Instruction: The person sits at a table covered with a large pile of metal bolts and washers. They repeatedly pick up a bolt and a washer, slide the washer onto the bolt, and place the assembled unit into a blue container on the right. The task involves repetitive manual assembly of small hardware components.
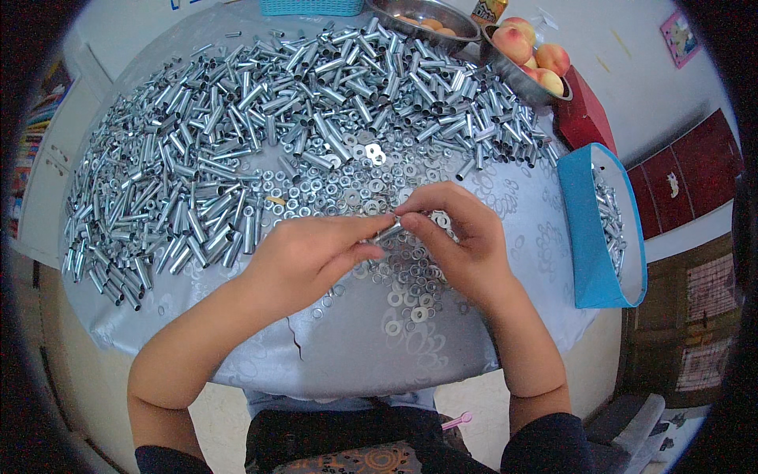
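Above the near part of the pile, my two hands meet around a short, shiny cylindrical metal piece (388, 233), largely covered by the fingers. My left hand (304, 257) comes from the left, its fingers closed around one end and its thumb below. My right hand (462, 237) pinches the other end between thumb and fingertips. Whether a nut or washer sits on the piece is hidden. Beneath the hands lie loose flat washers (418, 314) and spring rings. Hex nuts (306, 189) spread just beyond, and a broad heap of silver metal sleeves (316, 87) fills the far and left side.
A blue fabric bin (583, 237) with metal parts stands at the right table edge. At the back are a bowl of peaches (521, 75), a metal bowl (454, 39) with eggs or similar, a can (488, 11) and a turquoise basket (312, 6). A pale cloth (347, 347) covers the table.
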`<state>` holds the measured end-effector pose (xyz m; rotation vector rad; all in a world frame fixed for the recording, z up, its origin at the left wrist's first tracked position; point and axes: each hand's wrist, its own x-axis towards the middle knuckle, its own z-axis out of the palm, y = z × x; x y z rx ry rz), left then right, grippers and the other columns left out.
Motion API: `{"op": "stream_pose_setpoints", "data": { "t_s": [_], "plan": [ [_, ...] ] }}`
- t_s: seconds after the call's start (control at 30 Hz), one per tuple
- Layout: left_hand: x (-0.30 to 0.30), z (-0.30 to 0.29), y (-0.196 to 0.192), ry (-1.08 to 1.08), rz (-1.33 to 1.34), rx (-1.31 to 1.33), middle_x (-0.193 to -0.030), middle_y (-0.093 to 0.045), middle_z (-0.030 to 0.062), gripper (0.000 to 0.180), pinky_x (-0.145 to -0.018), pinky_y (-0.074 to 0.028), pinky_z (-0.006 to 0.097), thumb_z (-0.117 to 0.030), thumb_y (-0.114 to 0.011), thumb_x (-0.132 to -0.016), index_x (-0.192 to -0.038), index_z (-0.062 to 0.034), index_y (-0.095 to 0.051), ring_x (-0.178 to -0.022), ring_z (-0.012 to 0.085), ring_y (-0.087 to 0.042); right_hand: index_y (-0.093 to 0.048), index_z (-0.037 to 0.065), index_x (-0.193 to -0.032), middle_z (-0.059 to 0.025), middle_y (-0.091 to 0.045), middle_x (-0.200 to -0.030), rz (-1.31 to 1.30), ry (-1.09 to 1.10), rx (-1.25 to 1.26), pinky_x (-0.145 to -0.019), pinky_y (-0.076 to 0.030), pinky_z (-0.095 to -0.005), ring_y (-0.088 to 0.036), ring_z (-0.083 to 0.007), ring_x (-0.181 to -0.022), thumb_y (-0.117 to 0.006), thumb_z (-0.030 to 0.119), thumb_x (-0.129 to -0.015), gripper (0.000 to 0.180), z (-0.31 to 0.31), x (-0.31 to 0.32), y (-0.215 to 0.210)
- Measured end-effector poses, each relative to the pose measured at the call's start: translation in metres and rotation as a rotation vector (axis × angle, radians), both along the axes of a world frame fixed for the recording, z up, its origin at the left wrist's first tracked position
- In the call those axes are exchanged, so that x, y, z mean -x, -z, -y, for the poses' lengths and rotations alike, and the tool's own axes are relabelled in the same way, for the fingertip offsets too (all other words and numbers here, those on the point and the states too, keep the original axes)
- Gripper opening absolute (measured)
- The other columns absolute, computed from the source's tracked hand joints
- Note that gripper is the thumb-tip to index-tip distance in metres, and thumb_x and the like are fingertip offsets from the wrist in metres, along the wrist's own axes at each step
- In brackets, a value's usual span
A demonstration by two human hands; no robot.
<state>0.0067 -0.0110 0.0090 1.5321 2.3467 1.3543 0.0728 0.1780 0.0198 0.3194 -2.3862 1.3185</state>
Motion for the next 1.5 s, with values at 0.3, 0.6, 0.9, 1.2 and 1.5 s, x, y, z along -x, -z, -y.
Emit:
{"op": "stream_pose_setpoints", "data": {
  "t_s": [0.3, 0.6, 0.9, 1.2, 1.5],
  "plan": [
    [0.001, 0.002, 0.001, 0.043, 0.013, -0.076, -0.083, -0.063, 0.0103, 0.027, -0.063, -0.048, 0.03, -0.016, -0.067, -0.071, -0.095, -0.0051, -0.061, -0.073, 0.0225, -0.062, -0.06, 0.0, -0.084, -0.0058, -0.061, -0.084, 0.395, -0.117, 0.478, -0.07, -0.045, -0.024, -0.056, -0.0109, -0.078, -0.064, 0.006, -0.076, 0.011, 0.003, -0.007, -0.015],
    [-0.001, -0.002, 0.001, -0.073, 0.115, -0.15, -0.084, -0.063, 0.0115, 0.016, -0.064, -0.046, 0.028, -0.009, -0.059, -0.079, -0.093, -0.0022, -0.06, -0.074, 0.021, -0.061, -0.06, 0.002, -0.085, -0.0032, -0.061, -0.081, 0.318, -0.016, 0.338, -0.067, -0.044, -0.0234, -0.055, -0.0078, -0.075, -0.064, 0.012, -0.077, 0.013, 0.004, -0.006, -0.007],
    [0.007, -0.002, 0.002, -0.179, 0.338, -0.115, -0.078, -0.061, 0.0091, 0.015, -0.066, -0.044, 0.025, -0.007, -0.051, -0.084, -0.096, 0.0007, -0.057, -0.073, 0.0143, -0.059, -0.062, 0.003, -0.083, -0.0086, -0.059, -0.077, 0.307, 0.238, -0.316, -0.063, -0.044, -0.0264, -0.056, -0.0174, -0.07, -0.066, 0.01, -0.071, 0.014, -0.011, -0.004, -0.001],
    [0.011, -0.002, 0.007, -0.18, 0.342, -0.128, -0.077, -0.06, 0.0063, 0.016, -0.066, -0.044, 0.023, -0.008, -0.051, -0.085, -0.097, -0.0005, -0.057, -0.073, 0.0112, -0.057, -0.063, 0.004, -0.084, -0.0105, -0.056, -0.081, 0.309, 0.132, -0.442, -0.068, -0.044, -0.0313, -0.055, -0.0248, -0.078, -0.067, 0.012, -0.068, 0.019, -0.008, -0.006, -0.004],
    [0.011, -0.004, 0.01, -0.193, 0.337, -0.17, -0.074, -0.06, 0.0082, 0.016, -0.059, -0.043, 0.023, -0.009, -0.056, -0.081, -0.095, -0.0014, -0.058, -0.066, 0.0125, -0.057, -0.059, 0.004, -0.087, -0.0137, -0.054, -0.081, 0.262, 0.095, -0.529, -0.07, -0.043, -0.0392, -0.053, -0.0321, -0.08, -0.064, 0.02, -0.068, 0.025, -0.005, -0.008, -0.007]
  ]
}}
